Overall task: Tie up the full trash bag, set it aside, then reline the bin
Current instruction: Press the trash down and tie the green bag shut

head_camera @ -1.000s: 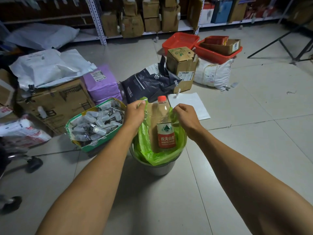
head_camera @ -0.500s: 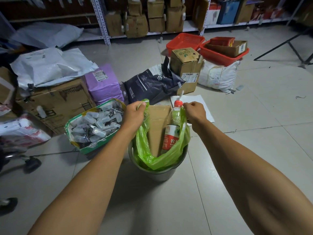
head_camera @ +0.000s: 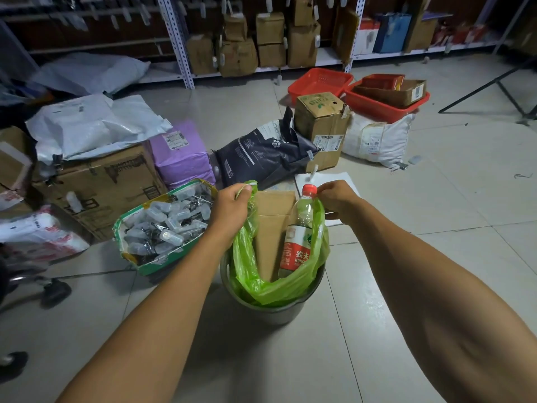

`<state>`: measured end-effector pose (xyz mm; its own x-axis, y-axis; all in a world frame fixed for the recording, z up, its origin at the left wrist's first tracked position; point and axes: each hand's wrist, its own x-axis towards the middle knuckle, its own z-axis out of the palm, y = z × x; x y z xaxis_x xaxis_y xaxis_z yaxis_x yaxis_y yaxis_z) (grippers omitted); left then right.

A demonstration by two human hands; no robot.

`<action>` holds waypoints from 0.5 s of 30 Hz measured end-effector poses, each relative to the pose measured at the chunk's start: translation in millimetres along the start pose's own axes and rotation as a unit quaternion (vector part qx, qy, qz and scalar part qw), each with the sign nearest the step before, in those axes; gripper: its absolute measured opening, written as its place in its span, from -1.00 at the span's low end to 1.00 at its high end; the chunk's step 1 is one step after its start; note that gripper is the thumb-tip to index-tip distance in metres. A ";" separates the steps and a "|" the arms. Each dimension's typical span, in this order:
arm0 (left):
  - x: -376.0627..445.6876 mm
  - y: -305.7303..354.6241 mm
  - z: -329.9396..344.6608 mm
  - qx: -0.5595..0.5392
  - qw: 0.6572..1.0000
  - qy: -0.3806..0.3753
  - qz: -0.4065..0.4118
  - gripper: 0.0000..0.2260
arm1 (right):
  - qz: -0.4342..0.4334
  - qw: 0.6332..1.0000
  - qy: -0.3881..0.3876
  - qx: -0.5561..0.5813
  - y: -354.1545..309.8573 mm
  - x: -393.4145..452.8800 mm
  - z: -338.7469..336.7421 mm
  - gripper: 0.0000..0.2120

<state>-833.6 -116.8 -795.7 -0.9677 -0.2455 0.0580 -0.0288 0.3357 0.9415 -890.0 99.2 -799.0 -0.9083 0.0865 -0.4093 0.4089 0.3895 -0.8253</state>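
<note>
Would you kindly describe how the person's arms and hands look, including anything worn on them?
Both forearms are bare as far as the view shows: no sleeves, gloves, watch or bracelets. The left hand and right hand show no rings on the visible fingers.

Bottle (head_camera: 297, 239) label reads "农夫" (then "NONG").

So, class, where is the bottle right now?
In the head view, the bottle stands inside the green bag, right of the cardboard, just below the right hand.
</note>
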 end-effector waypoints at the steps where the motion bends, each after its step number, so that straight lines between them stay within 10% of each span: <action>1: 0.2 0.5 0.2 0.004 1.000 0.000 -0.003 -0.82 | -0.012 1.000 0.011 0.000 0.7 0.8 0.7 -0.83; 15: -4.4 13.5 -0.5 0.001 1.000 0.014 -0.008 -0.79 | -0.181 0.969 0.142 0.086 -13.0 -3.6 9.6 -0.86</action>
<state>-829.7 -111.7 -783.1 -0.9595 -0.2768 0.0515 -0.0456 0.3334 0.9417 -891.2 85.1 -790.6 -0.9725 0.2317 0.0228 0.0455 0.2850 -0.9574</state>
